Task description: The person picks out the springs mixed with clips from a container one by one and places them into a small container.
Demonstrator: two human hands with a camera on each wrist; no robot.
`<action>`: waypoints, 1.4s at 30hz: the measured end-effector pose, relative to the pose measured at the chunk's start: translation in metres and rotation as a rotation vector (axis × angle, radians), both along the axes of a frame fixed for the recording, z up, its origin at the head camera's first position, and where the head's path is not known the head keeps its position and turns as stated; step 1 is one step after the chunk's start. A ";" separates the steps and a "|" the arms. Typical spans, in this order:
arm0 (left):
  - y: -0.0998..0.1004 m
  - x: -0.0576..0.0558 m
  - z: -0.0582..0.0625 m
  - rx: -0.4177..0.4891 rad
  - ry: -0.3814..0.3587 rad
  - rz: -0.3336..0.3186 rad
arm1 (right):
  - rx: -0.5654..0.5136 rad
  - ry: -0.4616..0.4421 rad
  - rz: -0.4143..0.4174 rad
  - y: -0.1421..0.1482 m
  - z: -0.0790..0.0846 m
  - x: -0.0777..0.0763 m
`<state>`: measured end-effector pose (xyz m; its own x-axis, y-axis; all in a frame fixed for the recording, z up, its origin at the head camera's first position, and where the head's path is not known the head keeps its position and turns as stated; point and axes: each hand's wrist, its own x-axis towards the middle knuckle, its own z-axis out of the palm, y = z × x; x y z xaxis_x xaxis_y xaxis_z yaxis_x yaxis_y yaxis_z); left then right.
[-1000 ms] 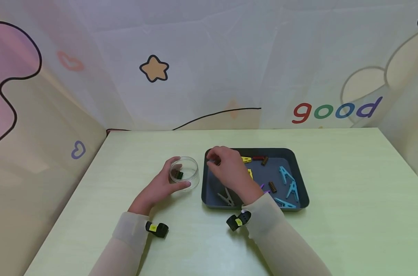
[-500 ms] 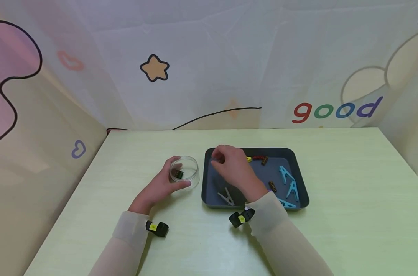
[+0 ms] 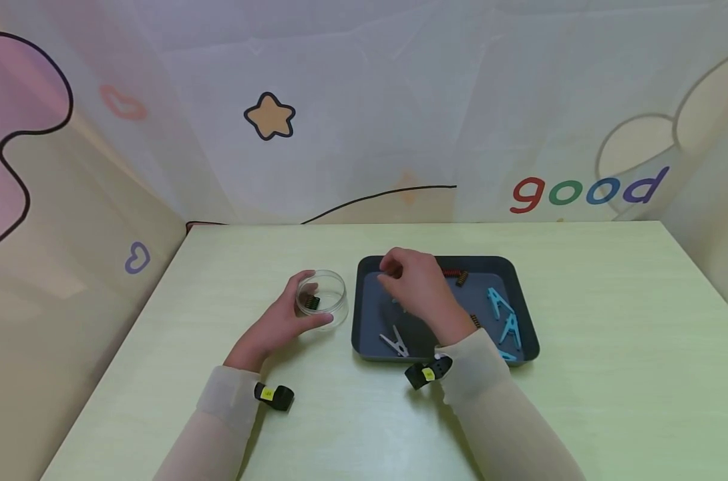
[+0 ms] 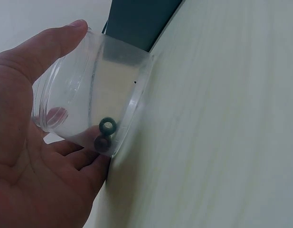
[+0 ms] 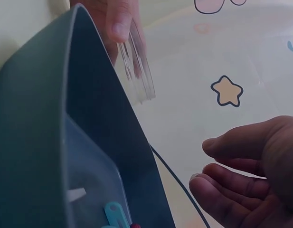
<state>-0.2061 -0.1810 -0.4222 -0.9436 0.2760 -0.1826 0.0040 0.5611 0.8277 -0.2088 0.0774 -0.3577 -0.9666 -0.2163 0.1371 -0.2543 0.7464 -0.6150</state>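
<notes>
My left hand (image 3: 274, 331) grips a clear round jar (image 3: 338, 308) on the table, thumb on the near side and fingers round the far side. Dark springs (image 3: 312, 302) lie at the bottom of it; in the left wrist view two of them (image 4: 103, 142) show end-on. Over the dark grey tray (image 3: 369, 317) hovers my right hand (image 3: 424, 287), thumb and fingers bent loosely. The right wrist view shows a gap between thumb and fingertips, with nothing visible in it. This hand hides part of the tray's contents.
Blue clothespins (image 3: 511, 331) lie at the tray's right side and a grey clothespin (image 3: 395, 343) near its front left. A red spring (image 3: 451, 273) and a brown spring (image 3: 462, 279) rest at the back. The tray has raised walls. Behind the table stands a printed backdrop (image 3: 364, 120).
My right hand has shifted rightward and slightly away over the tray, now covering the yellow clothespins seen earlier. My left hand and the jar have stayed in place.
</notes>
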 end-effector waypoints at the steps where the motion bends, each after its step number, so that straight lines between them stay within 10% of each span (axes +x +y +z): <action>1: 0.000 0.000 0.000 -0.004 -0.001 0.004 | -0.002 -0.006 -0.004 0.001 0.000 0.000; 18: 0.009 0.016 0.032 0.004 -0.049 -0.012 | 0.027 -0.137 -0.012 0.014 0.000 -0.003; 32: -0.001 0.001 0.001 -0.005 -0.008 0.005 | 0.084 -0.187 -0.024 0.022 0.001 -0.006; 42: 0.010 0.016 0.035 0.000 -0.042 -0.017 | 0.099 -0.224 -0.020 0.026 -0.001 -0.007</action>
<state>-0.1901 -0.1712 -0.3871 -0.9302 0.2920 -0.2223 -0.0216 0.5612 0.8274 -0.2161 0.1036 -0.3591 -0.9749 -0.1982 -0.1018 -0.1043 0.8096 -0.5776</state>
